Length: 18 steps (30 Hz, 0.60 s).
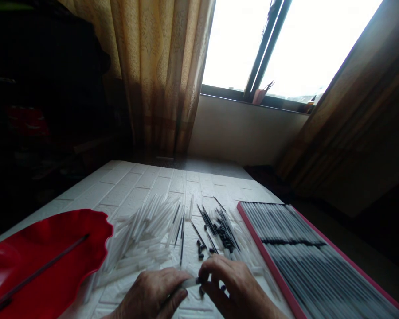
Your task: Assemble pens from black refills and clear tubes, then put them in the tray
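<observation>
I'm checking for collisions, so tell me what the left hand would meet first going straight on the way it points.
Most likely the right hand, just past the pale tube that the left hand holds; depth there is hard to judge.

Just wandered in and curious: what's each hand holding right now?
Left hand: closed, holding a whitish tube.
Right hand: closed, seemingly pinching a small dark cap at the tube's end.

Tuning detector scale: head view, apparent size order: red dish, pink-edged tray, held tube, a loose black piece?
1. Red dish and pink-edged tray: too close to rank, both cropped
2. Held tube, partly hidden
3. Loose black piece
</observation>
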{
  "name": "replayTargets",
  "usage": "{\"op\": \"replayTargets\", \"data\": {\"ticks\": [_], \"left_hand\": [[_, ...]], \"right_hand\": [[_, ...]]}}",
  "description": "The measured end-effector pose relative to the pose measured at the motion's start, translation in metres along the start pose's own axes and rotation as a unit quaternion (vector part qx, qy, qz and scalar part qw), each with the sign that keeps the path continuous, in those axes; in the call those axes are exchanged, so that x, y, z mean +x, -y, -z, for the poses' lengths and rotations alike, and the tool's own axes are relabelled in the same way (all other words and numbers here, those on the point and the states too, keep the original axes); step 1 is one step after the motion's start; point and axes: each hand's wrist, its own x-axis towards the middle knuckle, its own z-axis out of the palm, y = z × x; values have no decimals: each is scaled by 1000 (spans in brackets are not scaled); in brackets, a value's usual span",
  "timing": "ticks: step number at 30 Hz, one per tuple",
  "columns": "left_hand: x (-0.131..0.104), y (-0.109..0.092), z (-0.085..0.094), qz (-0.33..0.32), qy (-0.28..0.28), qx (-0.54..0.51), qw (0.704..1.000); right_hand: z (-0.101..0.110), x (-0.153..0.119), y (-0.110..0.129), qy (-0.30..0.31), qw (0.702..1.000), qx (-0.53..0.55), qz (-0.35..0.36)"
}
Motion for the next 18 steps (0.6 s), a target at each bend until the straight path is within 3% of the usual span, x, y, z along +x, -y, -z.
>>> {"op": "replayTargets", "data": {"ticks": [18], "left_hand": [[0, -6, -2, -21, -19, 63, 998]], "right_hand": [[-17, 1, -3, -21, 992, -126, 5]]}}
